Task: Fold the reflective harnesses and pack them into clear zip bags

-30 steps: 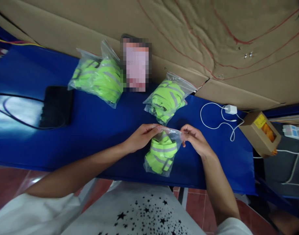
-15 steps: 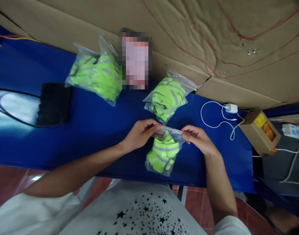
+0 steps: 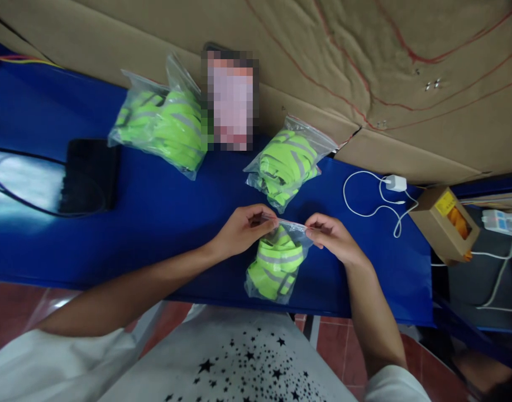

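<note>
A clear plastic bag (image 3: 276, 265) with a folded lime-green strap with grey stripes inside hangs or lies near the table's front edge. My left hand (image 3: 249, 229) pinches the left part of its top edge between thumb and fingers. At the right end of the same edge, my right hand (image 3: 329, 235) has its fingertips closed on the plastic. Just behind my hands lies another bag of green straps (image 3: 287, 162). Further left, more bagged green straps (image 3: 161, 128) rest near the cardboard.
The blue table (image 3: 163, 234) carries a black device (image 3: 90, 176) with a cable at left and a white charger (image 3: 396, 183) with its cord at right. A pixelated upright object (image 3: 230, 100) leans on the cardboard wall (image 3: 406, 145). A brown box (image 3: 444, 223) is at the right end.
My left hand has slid slightly right along the bag's top edge, and my right hand has moved a little left, so they are closer together. The bag has shifted slightly left.
</note>
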`<state>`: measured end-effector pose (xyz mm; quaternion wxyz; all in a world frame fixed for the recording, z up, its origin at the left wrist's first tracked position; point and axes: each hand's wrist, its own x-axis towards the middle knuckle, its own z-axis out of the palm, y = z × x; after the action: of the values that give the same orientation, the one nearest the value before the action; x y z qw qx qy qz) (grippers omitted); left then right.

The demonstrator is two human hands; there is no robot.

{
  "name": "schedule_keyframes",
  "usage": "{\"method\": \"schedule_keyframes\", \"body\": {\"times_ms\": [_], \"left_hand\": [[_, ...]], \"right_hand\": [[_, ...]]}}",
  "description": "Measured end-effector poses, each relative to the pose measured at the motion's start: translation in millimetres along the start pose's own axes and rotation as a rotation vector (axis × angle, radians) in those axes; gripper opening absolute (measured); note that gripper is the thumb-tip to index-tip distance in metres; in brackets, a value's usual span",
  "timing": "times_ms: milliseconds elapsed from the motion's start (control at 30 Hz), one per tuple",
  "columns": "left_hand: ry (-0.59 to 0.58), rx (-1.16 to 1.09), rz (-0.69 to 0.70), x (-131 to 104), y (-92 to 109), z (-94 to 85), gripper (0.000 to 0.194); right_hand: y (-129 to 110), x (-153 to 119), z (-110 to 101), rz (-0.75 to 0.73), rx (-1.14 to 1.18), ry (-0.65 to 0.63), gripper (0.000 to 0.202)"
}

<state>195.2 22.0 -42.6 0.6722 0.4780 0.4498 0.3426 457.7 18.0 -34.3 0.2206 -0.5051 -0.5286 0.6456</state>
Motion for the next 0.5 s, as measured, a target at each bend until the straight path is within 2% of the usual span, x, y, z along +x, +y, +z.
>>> {"method": "schedule_keyframes", "body": {"times_ms": [133, 300, 500], "left_hand": [[-0.048, 0.046, -0.036, -2, 2, 1.4, 0.025], [-0.08, 0.084, -0.033, -4, 4, 2.3, 0.02], [-0.104, 0.112, -0.085, -5, 8, 3.2, 0.018]], "right_hand": [[3, 1, 6, -0.027, 0.037, -0.036, 0.023], [0, 3, 14, -0.03, -0.025, -0.056, 0.023], [1, 4, 22, -0.048, -0.054, -0.026, 0.021]]}}
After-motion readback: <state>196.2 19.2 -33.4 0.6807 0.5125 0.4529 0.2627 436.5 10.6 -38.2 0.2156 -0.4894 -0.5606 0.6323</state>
